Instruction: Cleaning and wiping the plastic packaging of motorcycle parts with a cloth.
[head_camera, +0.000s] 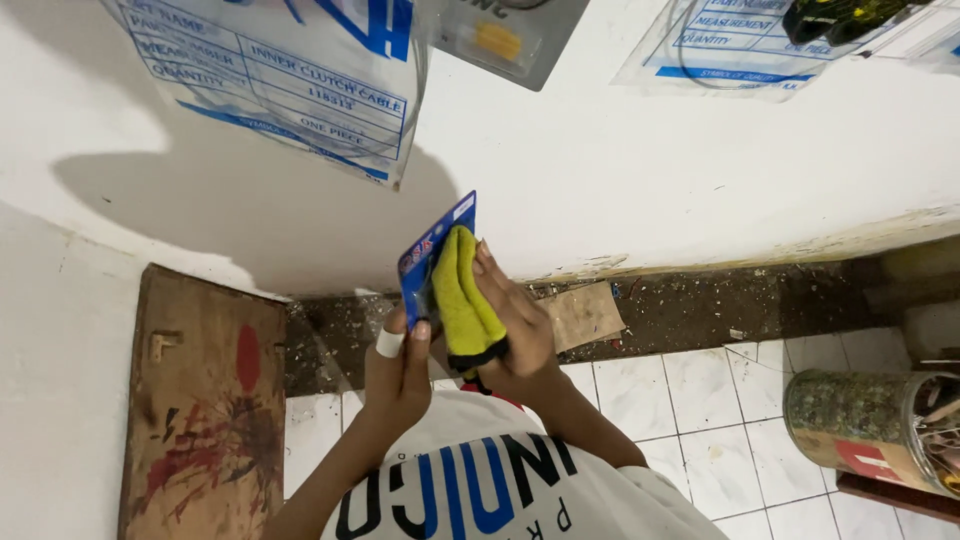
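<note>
Both hands (455, 345) hold the blue carded packet (432, 258) — upright, long axis vertical.

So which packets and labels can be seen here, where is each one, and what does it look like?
Clear plastic bag: hangs on the white wall, upper left; white label with a blue table.
Small blister pack: top centre; grey card, yellow part inside.
Second clear bag: top right; blue-printed label.
Blue card package: centre, pinched by the left hand; the right hand presses a yellow cloth on it.
Tin: lower right, lying on the tiles; green-speckled wrap, red patch.
</note>
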